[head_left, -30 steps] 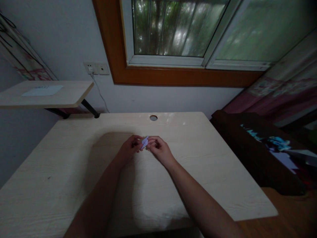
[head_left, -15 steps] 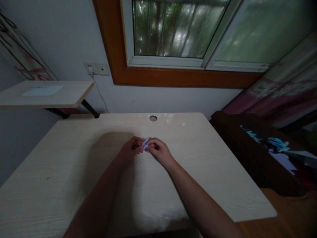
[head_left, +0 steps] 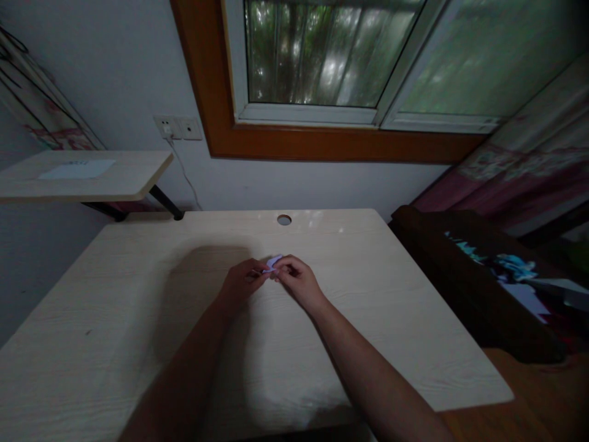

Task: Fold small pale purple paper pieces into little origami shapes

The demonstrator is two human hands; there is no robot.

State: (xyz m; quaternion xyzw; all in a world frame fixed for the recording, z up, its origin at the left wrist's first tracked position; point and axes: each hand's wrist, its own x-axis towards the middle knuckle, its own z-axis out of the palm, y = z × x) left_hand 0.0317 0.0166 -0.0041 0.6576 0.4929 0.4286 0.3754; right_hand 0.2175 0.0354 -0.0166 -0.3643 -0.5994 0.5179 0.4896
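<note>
A small piece of folded purple paper (head_left: pixel 273 262) is held between my two hands, over the back middle of the pale wooden desk (head_left: pixel 386 319). My left hand (head_left: pixel 242 279) pinches its left side with thumb and fingers. On the other side, my right hand (head_left: pixel 297 277) grips the paper with its fingertips. The fingertips of both hands come close together at the paper. Much of the paper is covered by the fingers, so its full shape cannot be made out.
A raised shelf (head_left: pixel 156 161) with a white sheet (head_left: pixel 78 169) stands at the back left. Behind the desk are a round cable hole (head_left: pixel 284 220), a wall socket (head_left: pixel 177 127) with a plugged-in cord, and a window. Dark furniture (head_left: pixel 451 270) holding assorted items stands at the right.
The purple paper has turned between my fingers, its upper part now tilting further right. My left fingers have shifted slightly on it; my right hand has barely moved.
</note>
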